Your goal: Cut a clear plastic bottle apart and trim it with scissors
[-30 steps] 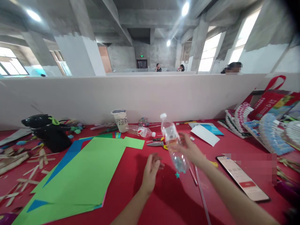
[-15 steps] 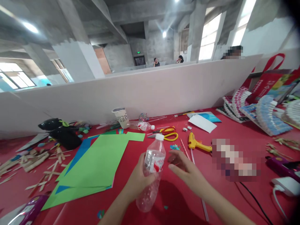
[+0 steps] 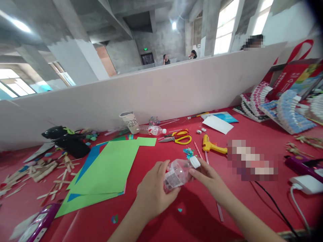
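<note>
A clear plastic bottle [image 3: 179, 170] lies tilted above the red table, its neck pointing right. My left hand [image 3: 154, 189] is wrapped round its body and label, hiding the bottom end. At the other end, my right hand [image 3: 209, 176] pinches the neck just by the white cap [image 3: 194, 162]. Small blue and green star sequins [image 3: 188, 153] lie just beyond the cap. Scissors with yellow handles [image 3: 183, 139] rest behind the bottle, and a yellow glue gun [image 3: 213, 146] sits beyond my right hand.
Green paper sheets [image 3: 106, 168] cover the table at left, near wooden sticks [image 3: 59, 181] and a black bottle [image 3: 72, 144]. A paper cup [image 3: 130, 122] and a second plastic bottle [image 3: 151, 130] stand near the white partition [image 3: 161, 90]. A black cable [image 3: 274, 208] runs at right.
The bottle has gone from nearly upright to tipped over, neck toward the right. My right hand, apart from it before, now grips it at the neck.
</note>
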`<state>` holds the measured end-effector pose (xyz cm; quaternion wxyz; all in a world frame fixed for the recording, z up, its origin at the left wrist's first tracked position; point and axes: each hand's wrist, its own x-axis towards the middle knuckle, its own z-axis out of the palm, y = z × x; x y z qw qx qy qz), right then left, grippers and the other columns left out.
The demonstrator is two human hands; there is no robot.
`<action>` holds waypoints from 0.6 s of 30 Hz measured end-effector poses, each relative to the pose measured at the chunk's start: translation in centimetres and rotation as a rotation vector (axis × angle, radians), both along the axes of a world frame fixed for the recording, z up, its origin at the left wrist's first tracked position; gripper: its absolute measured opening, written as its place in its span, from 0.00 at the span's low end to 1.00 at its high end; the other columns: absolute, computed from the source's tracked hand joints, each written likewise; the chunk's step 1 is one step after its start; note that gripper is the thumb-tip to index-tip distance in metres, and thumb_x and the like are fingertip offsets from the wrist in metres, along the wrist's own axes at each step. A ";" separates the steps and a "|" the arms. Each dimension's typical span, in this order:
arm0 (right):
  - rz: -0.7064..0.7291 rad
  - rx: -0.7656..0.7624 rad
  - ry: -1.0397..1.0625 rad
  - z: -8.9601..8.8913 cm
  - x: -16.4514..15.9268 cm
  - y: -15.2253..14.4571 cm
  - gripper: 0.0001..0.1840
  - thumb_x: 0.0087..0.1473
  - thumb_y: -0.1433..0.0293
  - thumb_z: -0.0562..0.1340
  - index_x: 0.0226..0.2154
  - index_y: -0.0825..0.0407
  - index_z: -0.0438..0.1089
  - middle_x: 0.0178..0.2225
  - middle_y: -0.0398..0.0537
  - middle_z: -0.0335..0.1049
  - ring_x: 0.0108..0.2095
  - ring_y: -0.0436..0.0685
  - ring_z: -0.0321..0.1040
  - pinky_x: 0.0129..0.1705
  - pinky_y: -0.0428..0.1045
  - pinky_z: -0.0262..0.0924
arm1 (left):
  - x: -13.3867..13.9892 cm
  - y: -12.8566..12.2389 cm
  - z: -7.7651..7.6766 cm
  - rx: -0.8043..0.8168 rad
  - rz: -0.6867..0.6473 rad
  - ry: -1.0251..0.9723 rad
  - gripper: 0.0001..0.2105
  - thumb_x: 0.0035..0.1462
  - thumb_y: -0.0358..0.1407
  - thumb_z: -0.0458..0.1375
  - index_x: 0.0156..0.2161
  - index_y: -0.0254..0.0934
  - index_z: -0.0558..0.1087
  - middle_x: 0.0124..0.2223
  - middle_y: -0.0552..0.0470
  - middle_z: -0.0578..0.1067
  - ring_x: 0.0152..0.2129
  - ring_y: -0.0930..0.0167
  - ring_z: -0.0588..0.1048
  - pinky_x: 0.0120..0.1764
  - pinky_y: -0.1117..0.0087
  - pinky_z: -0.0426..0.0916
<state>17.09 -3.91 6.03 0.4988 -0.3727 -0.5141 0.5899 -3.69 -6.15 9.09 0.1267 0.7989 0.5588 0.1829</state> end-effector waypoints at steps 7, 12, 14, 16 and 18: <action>0.077 -0.017 0.033 -0.2 0.0 -0.7 0.16 0.52 0.63 0.68 0.42 0.48 0.68 0.34 0.43 0.69 0.36 0.56 0.66 0.39 0.51 0.61 | 1.0 -0.1 0.7 0.025 -0.001 -0.040 0.28 0.51 0.39 0.59 0.57 0.37 0.58 0.49 0.42 0.71 0.44 0.59 0.72 0.45 0.59 0.68; 0.097 -0.008 0.020 -0.1 -0.3 -0.9 0.20 0.52 0.64 0.68 0.47 0.46 0.68 0.40 0.45 0.71 0.41 0.59 0.66 0.44 0.53 0.61 | 0.9 -0.3 0.9 -0.035 -0.001 -0.111 0.26 0.51 0.39 0.59 0.55 0.40 0.60 0.48 0.43 0.72 0.44 0.58 0.74 0.45 0.60 0.68; 0.091 -0.011 0.031 0.1 -0.5 -0.9 0.20 0.52 0.61 0.67 0.48 0.46 0.68 0.40 0.46 0.72 0.43 0.60 0.67 0.45 0.54 0.62 | 0.9 -0.3 1.0 -0.038 -0.013 -0.098 0.25 0.51 0.39 0.59 0.55 0.40 0.61 0.49 0.43 0.72 0.44 0.58 0.73 0.45 0.59 0.67; 0.069 -0.019 0.042 0.1 -0.7 -0.8 0.20 0.52 0.58 0.67 0.47 0.45 0.70 0.40 0.46 0.73 0.43 0.61 0.67 0.45 0.55 0.63 | 0.9 -0.3 1.1 -0.043 -0.021 -0.101 0.26 0.51 0.41 0.59 0.55 0.39 0.61 0.49 0.42 0.72 0.44 0.57 0.73 0.44 0.59 0.67; 0.043 -0.020 0.042 0.0 -0.8 -0.7 0.20 0.52 0.56 0.67 0.46 0.45 0.71 0.40 0.47 0.74 0.43 0.62 0.68 0.45 0.55 0.64 | 1.0 -0.3 1.0 -0.060 -0.012 -0.137 0.26 0.51 0.45 0.60 0.54 0.40 0.62 0.49 0.43 0.73 0.43 0.57 0.74 0.44 0.59 0.67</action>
